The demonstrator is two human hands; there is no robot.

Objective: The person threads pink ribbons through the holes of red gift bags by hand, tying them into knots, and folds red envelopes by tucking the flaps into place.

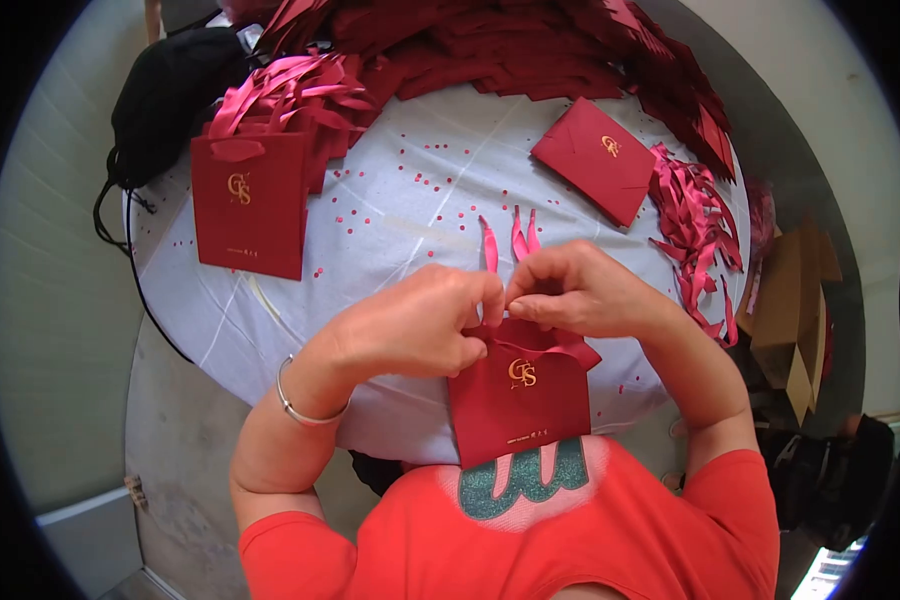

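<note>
A small dark-red paper gift bag (522,410) with gold lettering stands at the table's near edge, against my shirt. Over its mouth, my left hand (410,318) is closed, thumb and fingers pinched at a pink ribbon (489,246) whose end sticks up past the fingertips. Close beside it, my right hand (585,290) pinches too, its fingertips nearly meeting the left ones. Two more pink ribbon ends (522,235) rise behind the right fingers. A ribbon handle loops across the bag's front. My fingers partly hide the bag's top edge.
Several bags with ribbon handles (250,205) stand at the left. A flat folded bag (595,160) lies at the right, near loose pink ribbons (698,235). Piled red bags (490,45) line the far edge. Red dots dot the white tablecloth (390,255). A cardboard box (785,310) sits right.
</note>
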